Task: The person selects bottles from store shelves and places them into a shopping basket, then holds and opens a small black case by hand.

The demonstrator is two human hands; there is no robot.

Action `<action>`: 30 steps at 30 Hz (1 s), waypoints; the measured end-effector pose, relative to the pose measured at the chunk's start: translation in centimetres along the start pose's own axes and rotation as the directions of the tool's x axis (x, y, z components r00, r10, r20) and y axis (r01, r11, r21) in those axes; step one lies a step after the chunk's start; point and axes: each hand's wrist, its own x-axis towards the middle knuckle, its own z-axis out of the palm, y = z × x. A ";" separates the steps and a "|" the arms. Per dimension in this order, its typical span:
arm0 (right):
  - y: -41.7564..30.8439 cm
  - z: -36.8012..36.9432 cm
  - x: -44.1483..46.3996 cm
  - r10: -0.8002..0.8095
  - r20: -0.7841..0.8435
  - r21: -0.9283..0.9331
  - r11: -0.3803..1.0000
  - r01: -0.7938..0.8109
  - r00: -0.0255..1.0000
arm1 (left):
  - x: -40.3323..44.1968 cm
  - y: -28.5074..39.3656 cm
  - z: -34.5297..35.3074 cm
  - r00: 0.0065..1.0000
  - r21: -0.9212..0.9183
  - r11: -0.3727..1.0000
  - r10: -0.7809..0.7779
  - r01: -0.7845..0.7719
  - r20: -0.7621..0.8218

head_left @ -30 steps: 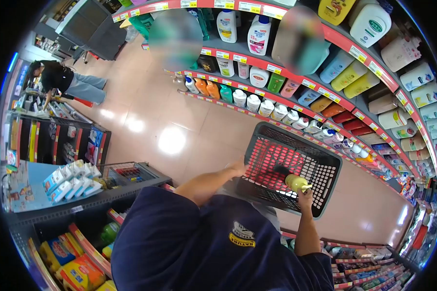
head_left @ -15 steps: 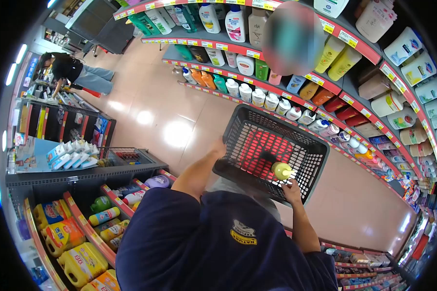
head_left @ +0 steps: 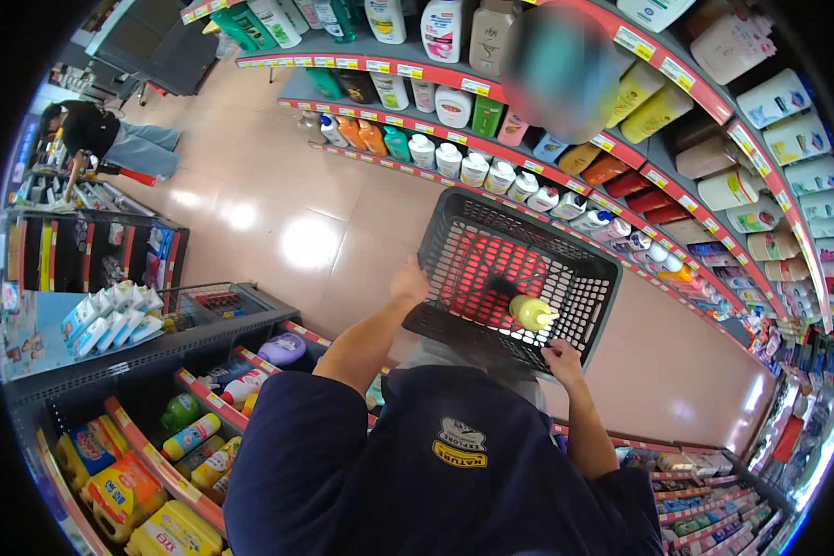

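A black plastic basket [head_left: 435,320] with a perforated floor, red showing through part of it, is in front of my body. Inside it, near the edge closest to me, is a yellow-green pump bottle [head_left: 530,313]. My left hand [head_left: 410,282] is closed at the basket's left edge. My right hand [head_left: 562,358] is at the near right rim, just beside the pump bottle but apart from it; its fingers are small in view, and whether they grip the rim is unclear.
Shelves of bottles [head_left: 454,107] curve along the far side and right. At the left, a counter [head_left: 46,366] bears white packs [head_left: 111,320], above shelves with yellow jugs [head_left: 171,533]. Another person [head_left: 93,139] bends over a shelf at the upper left.
The pump bottle was by my right fingers and now stands apart from them in the basket. My right hand has drawn back to the rim. The whole view has shifted.
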 end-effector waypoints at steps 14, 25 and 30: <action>-1.6 -7.4 -1.4 -0.106 0.248 0.211 0.976 0.053 0.963 | -9.5 12.2 4.2 0.848 0.072 0.919 0.387 -0.388 -0.362; 6.8 -19.7 -2.2 -0.085 0.214 0.142 0.988 0.055 0.973 | -12.2 22.3 16.2 0.960 0.136 0.974 0.147 -0.183 0.240; 8.5 -20.7 -2.5 -0.035 0.070 0.111 0.993 0.027 0.997 | -11.3 22.0 16.5 0.954 0.247 0.932 0.215 -0.264 0.208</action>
